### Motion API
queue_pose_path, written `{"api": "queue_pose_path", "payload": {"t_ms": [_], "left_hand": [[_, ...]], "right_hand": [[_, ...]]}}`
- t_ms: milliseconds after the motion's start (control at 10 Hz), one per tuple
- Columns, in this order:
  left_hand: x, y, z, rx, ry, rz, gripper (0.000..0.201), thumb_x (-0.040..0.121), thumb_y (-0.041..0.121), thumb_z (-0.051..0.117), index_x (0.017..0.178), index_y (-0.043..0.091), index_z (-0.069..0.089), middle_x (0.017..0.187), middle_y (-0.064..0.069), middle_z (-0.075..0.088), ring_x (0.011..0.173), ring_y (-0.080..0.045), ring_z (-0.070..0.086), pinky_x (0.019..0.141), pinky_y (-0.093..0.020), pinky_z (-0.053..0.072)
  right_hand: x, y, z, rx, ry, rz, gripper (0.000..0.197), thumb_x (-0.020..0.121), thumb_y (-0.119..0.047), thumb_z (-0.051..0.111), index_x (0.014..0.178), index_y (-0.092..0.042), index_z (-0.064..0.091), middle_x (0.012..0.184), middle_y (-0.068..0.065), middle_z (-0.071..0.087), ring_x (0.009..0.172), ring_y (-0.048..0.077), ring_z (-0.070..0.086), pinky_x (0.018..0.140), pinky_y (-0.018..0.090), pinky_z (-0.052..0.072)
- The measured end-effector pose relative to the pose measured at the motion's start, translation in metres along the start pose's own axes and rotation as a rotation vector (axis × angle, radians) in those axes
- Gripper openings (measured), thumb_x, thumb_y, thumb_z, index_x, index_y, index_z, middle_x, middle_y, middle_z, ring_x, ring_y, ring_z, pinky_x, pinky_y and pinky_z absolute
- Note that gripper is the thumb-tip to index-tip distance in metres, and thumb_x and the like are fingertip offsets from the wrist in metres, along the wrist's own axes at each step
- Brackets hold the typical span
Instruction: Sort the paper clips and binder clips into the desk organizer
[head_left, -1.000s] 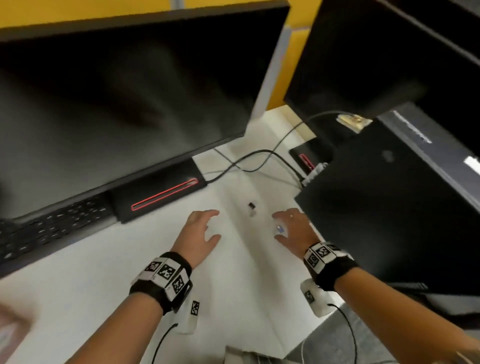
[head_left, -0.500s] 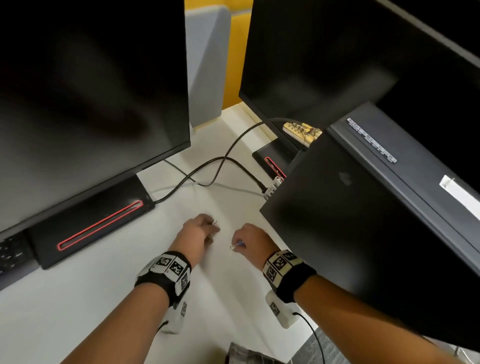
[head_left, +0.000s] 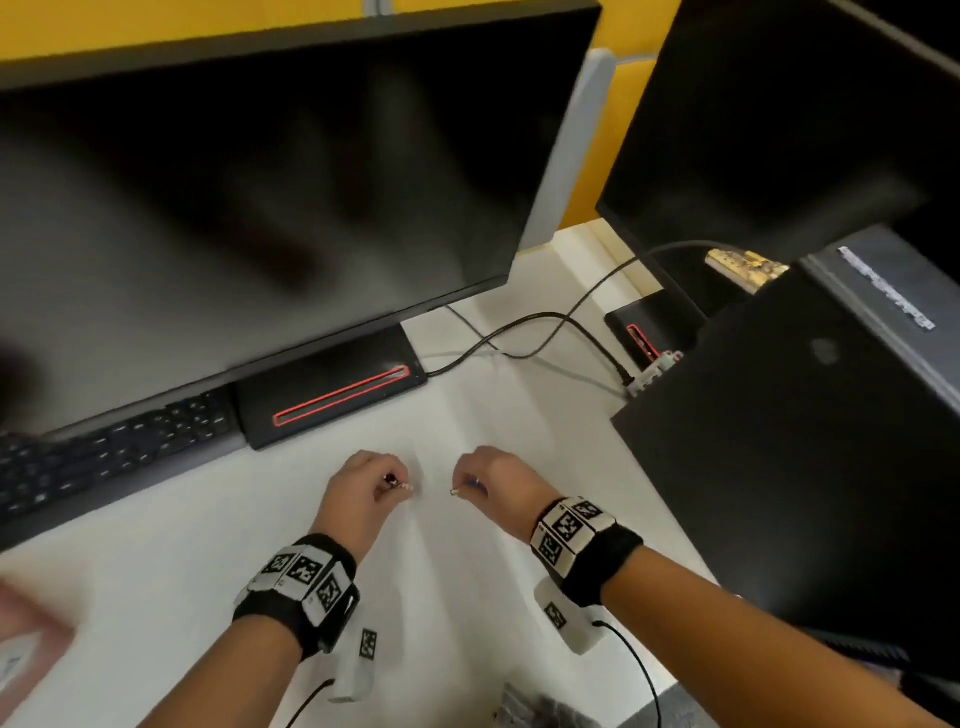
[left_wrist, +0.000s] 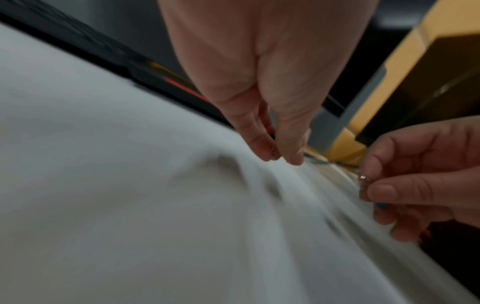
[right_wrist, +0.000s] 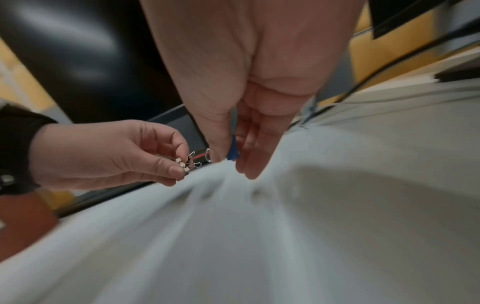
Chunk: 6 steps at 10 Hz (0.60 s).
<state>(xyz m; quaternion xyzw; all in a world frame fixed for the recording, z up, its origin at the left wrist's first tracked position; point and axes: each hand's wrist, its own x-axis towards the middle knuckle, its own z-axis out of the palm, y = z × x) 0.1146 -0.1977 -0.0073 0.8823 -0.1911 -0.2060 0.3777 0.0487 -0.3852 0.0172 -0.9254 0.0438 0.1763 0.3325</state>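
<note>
My left hand (head_left: 387, 486) hovers just above the white desk (head_left: 156, 571) and pinches small binder clips (right_wrist: 188, 162) with silver wire handles between thumb and fingers. My right hand (head_left: 470, 486) is a short way to its right and pinches a blue binder clip (right_wrist: 233, 151) whose silver handle (head_left: 455, 491) sticks out toward the left hand. In the left wrist view the left fingertips (left_wrist: 267, 151) are pressed together and the right hand (left_wrist: 374, 191) shows the clip's wire loop. No desk organizer is in view.
A large dark monitor (head_left: 260, 208) with a red-lined base (head_left: 332, 397) stands behind the hands, a black keyboard (head_left: 104, 457) to the left. A black computer case (head_left: 805, 441) rises at the right. Cables (head_left: 519, 332) cross the desk behind. A reddish object (head_left: 26, 649) lies at the lower left.
A second ago both hands lay spread on the desk over loose clips. They closed on the clips and now hold them just above the desk. The head view swung around.
</note>
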Motion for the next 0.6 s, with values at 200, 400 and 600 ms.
{"api": "queue_pose_path", "payload": {"t_ms": [200, 400, 600], "left_hand": [[-0.093, -0.043, -0.124, 0.052, 0.306, -0.098, 0.015, 0.077, 0.006, 0.070, 0.081, 0.020, 0.064, 0.091, 0.002, 0.056, 0.069, -0.001, 0.058, 0.068, 0.001, 0.039], [-0.221, -0.116, -0.234, 0.138, 0.531, -0.374, 0.014, 0.077, 0.012, 0.070, 0.081, 0.023, 0.061, 0.089, -0.001, 0.066, 0.075, -0.015, 0.062, 0.072, -0.027, 0.045], [-0.289, -0.170, -0.267, -0.039, 0.687, -0.545, 0.012, 0.081, 0.014, 0.065, 0.090, 0.022, 0.063, 0.093, -0.004, 0.070, 0.086, -0.021, 0.065, 0.085, -0.039, 0.052]], "right_hand": [[0.021, -0.132, 0.042, 0.024, -0.068, -0.298, 0.016, 0.087, -0.005, 0.055, 0.098, -0.008, 0.067, 0.102, 0.013, 0.055, 0.079, 0.019, 0.053, 0.085, 0.026, 0.042], [0.026, -0.290, 0.115, 0.006, -0.197, -0.550, 0.019, 0.088, -0.005, 0.053, 0.104, -0.008, 0.062, 0.104, 0.013, 0.057, 0.090, 0.026, 0.056, 0.087, 0.032, 0.044], [0.017, -0.400, 0.192, -0.062, -0.289, -0.661, 0.020, 0.088, -0.005, 0.053, 0.105, -0.012, 0.061, 0.111, 0.010, 0.055, 0.099, 0.029, 0.055, 0.092, 0.041, 0.045]]}}
